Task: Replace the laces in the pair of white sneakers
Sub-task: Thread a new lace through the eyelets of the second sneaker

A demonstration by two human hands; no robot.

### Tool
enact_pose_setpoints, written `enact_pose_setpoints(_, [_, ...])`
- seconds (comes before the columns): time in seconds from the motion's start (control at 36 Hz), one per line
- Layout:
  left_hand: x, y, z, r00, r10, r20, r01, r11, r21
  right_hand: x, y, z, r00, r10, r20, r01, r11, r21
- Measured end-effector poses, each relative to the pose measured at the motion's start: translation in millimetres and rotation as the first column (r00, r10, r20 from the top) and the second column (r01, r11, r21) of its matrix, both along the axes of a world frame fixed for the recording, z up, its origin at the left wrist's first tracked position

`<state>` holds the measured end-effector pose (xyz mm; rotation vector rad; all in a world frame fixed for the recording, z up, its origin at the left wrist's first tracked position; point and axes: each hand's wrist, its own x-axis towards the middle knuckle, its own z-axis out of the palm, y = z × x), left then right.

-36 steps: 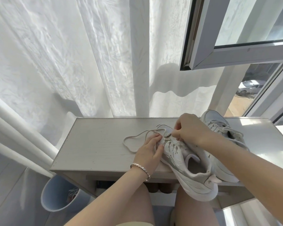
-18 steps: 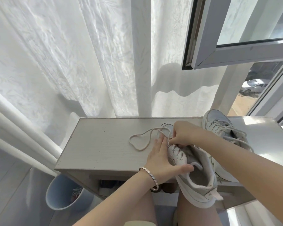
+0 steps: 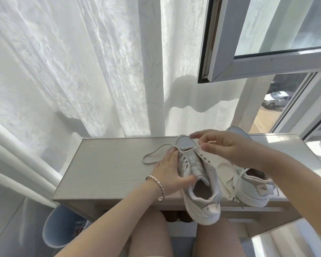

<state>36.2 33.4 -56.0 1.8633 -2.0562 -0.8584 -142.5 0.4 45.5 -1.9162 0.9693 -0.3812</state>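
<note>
A sheer white patterned curtain (image 3: 82,71) is hanging across the background, with an open grey-framed window (image 3: 267,65) at one o'clock and a pale car (image 3: 276,101) showing outside beyond it. Below, a pale grey wooden table (image 3: 109,167) is stretching across the middle of the view, and a light blue round bin (image 3: 57,229) is standing on the floor at seven o'clock. A white leather sneaker (image 3: 209,175) is lying at the table's centre, its toe pointing to twelve o'clock and its heel overhanging the near edge. The left hand (image 3: 169,173), wearing a thin metal bracelet (image 3: 157,180), is clasping this sneaker: its fingers are lying together along the nine o'clock side while the thumb is reaching over the tongue. The right hand (image 3: 228,151) is pinching a white cord lace (image 3: 191,149) between thumb and finger, another finger sticking out, and holding it taut across the eyelets near the toe. The rest of the lace is looping loosely on the table toward nine o'clock. A second white sneaker (image 3: 252,188) is sitting just beside the first at three o'clock, beneath the right forearm.
</note>
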Motion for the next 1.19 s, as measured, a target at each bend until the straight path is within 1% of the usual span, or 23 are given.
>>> enact_pose_setpoints(0.03, [3, -2, 0, 1.0, -0.014, 0.003, 0.014, 1.0, -0.001, -6, 4, 0, 0.987, 0.004, 0.158, -0.015, 0.998, 0.068])
enact_pose_setpoints(0.08, [5, -5, 0, 0.999, -0.036, 0.01, 0.036, 0.999, -0.012, -17, 8, -3, 0.892, -0.019, 0.451, -0.097, 0.967, 0.234])
enact_pose_setpoints(0.17, [4, -6, 3, 0.997, -0.068, 0.042, 0.069, 0.997, -0.017, -23, 16, -3, 0.7, -0.141, 0.7, -0.214, 0.894, 0.394])
enact_pose_setpoints(0.25, [4, -4, 5, 0.992, -0.087, 0.091, 0.087, 0.996, -0.002, -27, 18, 16, 0.487, -0.185, 0.854, -0.481, 0.759, 0.438])
enact_pose_setpoints(0.28, [4, -4, 5, 0.991, -0.09, 0.098, 0.09, 0.996, -0.002, -33, 18, 29, 0.473, -0.207, 0.856, -0.479, 0.755, 0.447])
enact_pose_setpoints(0.33, [5, -4, 4, 0.99, -0.094, 0.106, 0.096, 0.995, -0.014, -48, 22, 51, 0.505, -0.26, 0.823, -0.46, 0.726, 0.512])
enact_pose_setpoints(0.36, [5, -4, 4, 0.989, -0.097, 0.109, 0.099, 0.995, -0.019, -48, 22, 53, 0.589, -0.231, 0.774, -0.396, 0.753, 0.526])
enact_pose_setpoints(0.39, [5, -4, 4, 0.989, -0.098, 0.112, 0.101, 0.995, -0.02, -50, 20, 54, 0.739, -0.227, 0.634, -0.232, 0.798, 0.556])
enact_pose_setpoints(0.42, [5, -4, 4, 0.989, -0.099, 0.11, 0.101, 0.995, -0.019, -50, 18, 51, 0.885, -0.223, 0.408, 0.003, 0.88, 0.474])
enact_pose_setpoints(0.44, [4, -4, 4, 0.989, -0.1, 0.105, 0.102, 0.995, -0.017, -45, 14, 44, 0.949, -0.255, 0.184, 0.17, 0.908, 0.382])
enact_pose_setpoints(0.47, [4, -4, 4, 0.99, -0.101, 0.099, 0.103, 0.995, -0.014, -37, 12, 36, 0.961, -0.275, -0.001, 0.264, 0.921, 0.287])
enact_pose_setpoints(0.53, [4, -4, 4, 0.991, -0.103, 0.09, 0.105, 0.994, -0.012, -17, 5, 13, 0.92, -0.292, -0.262, 0.318, 0.946, 0.061])
enact_pose_setpoints(0.58, [4, -4, 3, 0.992, -0.1, 0.079, 0.101, 0.995, -0.009, -1, -3, -9, 0.879, -0.331, -0.344, 0.28, 0.941, -0.189])
enact_pose_setpoints(0.64, [4, -4, 2, 0.994, -0.089, 0.059, 0.089, 0.996, -0.002, 15, -12, -27, 0.868, -0.321, -0.38, 0.217, 0.932, -0.291])
enact_pose_setpoints(0.69, [4, -3, 1, 0.996, -0.08, 0.05, 0.08, 0.997, 0.003, 30, -19, -42, 0.818, -0.298, -0.492, 0.13, 0.929, -0.347])
enact_pose_setpoints(0.78, [3, -2, 2, 0.995, -0.077, 0.056, 0.077, 0.997, -0.003, 44, -27, -56, 0.689, -0.286, -0.666, 0.036, 0.931, -0.363])
enact_pose_setpoints(0.86, [4, -2, 2, 0.995, -0.075, 0.066, 0.076, 0.997, -0.009, 50, -30, -61, 0.615, -0.312, -0.724, -0.057, 0.898, -0.435])
enact_pose_setpoints(0.92, [5, -3, 1, 0.995, -0.079, 0.068, 0.081, 0.997, -0.019, 51, -29, -64, 0.607, -0.279, -0.744, -0.075, 0.912, -0.404])
enact_pose_setpoints(0.94, [5, -4, 1, 0.994, -0.082, 0.069, 0.084, 0.996, -0.027, 50, -26, -63, 0.638, -0.246, -0.73, -0.078, 0.922, -0.379])
enact_pose_setpoints(0.97, [5, -4, 1, 0.994, -0.086, 0.069, 0.089, 0.995, -0.038, 49, -22, -60, 0.703, -0.212, -0.679, -0.069, 0.93, -0.362])
enact_pose_setpoints(1.06, [7, -4, 1, 0.994, -0.095, 0.055, 0.099, 0.993, -0.07, 40, -3, -39, 0.937, -0.111, -0.331, 0.004, 0.952, -0.307])
enact_pose_setpoints(1.11, [8, -5, 0, 0.992, -0.11, 0.065, 0.115, 0.991, -0.072, 30, 14, -23, 0.993, -0.05, -0.105, 0.028, 0.98, -0.196])
enact_pose_setpoints(1.19, [8, -5, 0, 0.992, -0.108, 0.068, 0.113, 0.991, -0.067, 14, 34, -9, 0.985, 0.041, 0.169, -0.04, 0.999, -0.007])
